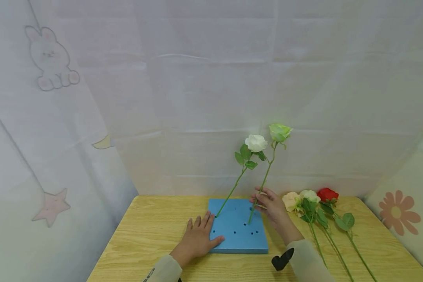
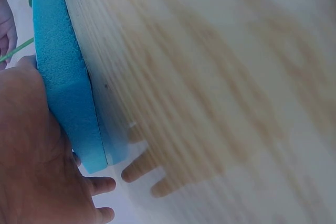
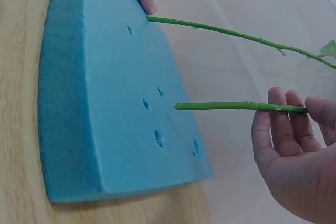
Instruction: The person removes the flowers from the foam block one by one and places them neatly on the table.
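A blue foam block with several small holes lies flat on the table. My left hand rests along its left edge, thumb over the top face and fingers outstretched. One white rose stands in the block, its leaning stem rising beside my left fingertips. Between thumb and fingers, my right hand pinches the stem of a pale green rose. That stem's cut lower end hangs close over the holes in the block's right half, the bloom tilted up and right.
On the right of the wooden table lie a peach rose, a cream rose and a red rose, stems toward the front. A pale curtain hangs right behind the table.
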{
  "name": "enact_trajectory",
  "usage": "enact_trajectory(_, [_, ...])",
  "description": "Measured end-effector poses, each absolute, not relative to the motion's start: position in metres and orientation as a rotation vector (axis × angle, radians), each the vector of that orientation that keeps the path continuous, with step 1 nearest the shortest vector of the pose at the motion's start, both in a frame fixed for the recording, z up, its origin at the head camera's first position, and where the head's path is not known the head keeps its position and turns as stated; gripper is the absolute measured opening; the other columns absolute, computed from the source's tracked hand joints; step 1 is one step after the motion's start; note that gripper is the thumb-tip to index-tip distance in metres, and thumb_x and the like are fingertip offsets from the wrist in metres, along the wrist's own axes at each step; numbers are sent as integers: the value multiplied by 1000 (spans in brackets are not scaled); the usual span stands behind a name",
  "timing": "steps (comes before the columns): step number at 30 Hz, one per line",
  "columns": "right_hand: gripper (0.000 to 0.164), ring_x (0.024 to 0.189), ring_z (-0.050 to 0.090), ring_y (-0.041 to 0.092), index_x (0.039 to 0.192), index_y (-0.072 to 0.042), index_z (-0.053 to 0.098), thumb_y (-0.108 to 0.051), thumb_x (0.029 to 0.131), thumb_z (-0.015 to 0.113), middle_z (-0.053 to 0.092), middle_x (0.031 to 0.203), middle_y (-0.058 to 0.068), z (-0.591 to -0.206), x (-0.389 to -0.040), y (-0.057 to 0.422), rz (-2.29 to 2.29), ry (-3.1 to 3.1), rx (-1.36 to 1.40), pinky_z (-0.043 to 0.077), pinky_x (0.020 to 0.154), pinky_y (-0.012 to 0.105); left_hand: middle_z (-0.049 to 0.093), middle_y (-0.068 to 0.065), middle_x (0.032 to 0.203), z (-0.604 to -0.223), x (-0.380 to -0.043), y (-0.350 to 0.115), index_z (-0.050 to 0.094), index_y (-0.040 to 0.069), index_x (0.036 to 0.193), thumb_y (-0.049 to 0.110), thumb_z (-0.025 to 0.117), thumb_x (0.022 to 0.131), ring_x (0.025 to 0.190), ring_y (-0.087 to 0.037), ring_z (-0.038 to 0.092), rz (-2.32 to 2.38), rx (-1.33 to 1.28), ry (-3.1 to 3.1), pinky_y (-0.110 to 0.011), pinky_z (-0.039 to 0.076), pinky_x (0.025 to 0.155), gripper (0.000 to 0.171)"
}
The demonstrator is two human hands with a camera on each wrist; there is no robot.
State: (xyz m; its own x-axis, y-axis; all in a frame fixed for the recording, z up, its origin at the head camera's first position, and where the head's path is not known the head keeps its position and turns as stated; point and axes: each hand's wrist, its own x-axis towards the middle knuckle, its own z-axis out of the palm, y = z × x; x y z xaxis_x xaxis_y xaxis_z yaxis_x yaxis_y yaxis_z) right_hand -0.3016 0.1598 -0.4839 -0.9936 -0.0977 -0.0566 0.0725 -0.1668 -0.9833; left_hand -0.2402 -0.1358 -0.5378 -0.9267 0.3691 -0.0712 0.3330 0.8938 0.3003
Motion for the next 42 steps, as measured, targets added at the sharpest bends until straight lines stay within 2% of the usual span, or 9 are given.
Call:
enact_trajectory(3, [40, 111, 69, 26, 144, -11, 53, -15, 105, 59, 73, 110, 2, -481, -300, 163, -2303, 1971, -34, 50, 101, 50, 15, -9, 170, -537, -240, -136, 21, 13, 164, 76, 35, 97, 150, -46, 25, 430, 545, 2939, -71, 15, 116, 93])
enact_trajectory(11, [41, 117, 66, 33, 146, -13, 53, -19, 106, 58, 72, 118, 5, -474, -294, 175, -2218, 2080, -34, 51, 101, 50, 15, -8, 170, -535, -239, -136, 20, 14, 164, 78, 34, 96, 150, -45, 26, 417, 546, 2937, -70, 16, 116, 94])
enact_trajectory(15, [44, 118, 65, 36, 147, -11, 52, -20, 105, 59, 73, 115, 2, -471, -292, 183, -2168, 2128, -61, 51, 101, 51, 15, -9, 170, -534, -240, -137, 20, 13, 164, 77, 35, 96, 149, -46, 26, 416, 552, 2935, -71, 15, 116, 94])
enact_trajectory(23, [45, 121, 62, 43, 149, -6, 49, -17, 106, 57, 73, 114, 5, -467, -288, 197, -2083, 2175, -95, 53, 99, 50, 14, -8, 170, -537, -240, -139, 19, 13, 164, 78, 33, 96, 149, -46, 26, 424, 550, 2933, -71, 13, 116, 95])
enact_trajectory(31, [43, 118, 63, 42, 149, -5, 48, -14, 107, 53, 72, 116, 9, -464, -279, 209, -1998, 2235, -131, 53, 98, 51, 13, -5, 170, -541, -241, -140, 19, 16, 164, 80, 32, 95, 150, -44, 25, 425, 527, 2934, -69, 14, 117, 96])
enact_trajectory(37, [45, 113, 67, 35, 148, -4, 50, -20, 106, 57, 72, 114, 7, -462, -276, 219, -1957, 2267, -123, 55, 95, 46, 13, -6, 170, -539, -241, -141, 18, 15, 164, 80, 32, 95, 150, -45, 25, 433, 536, 2924, -70, 13, 117, 96])
enact_trajectory(42, [44, 111, 69, 32, 147, -5, 51, -20, 106, 57, 71, 115, 8, -464, -275, 227, -1940, 2281, -93, 54, 97, 48, 14, -8, 170, -538, -241, -141, 19, 13, 164, 79, 32, 95, 149, -46, 26, 434, 549, 2923, -71, 14, 116, 97])
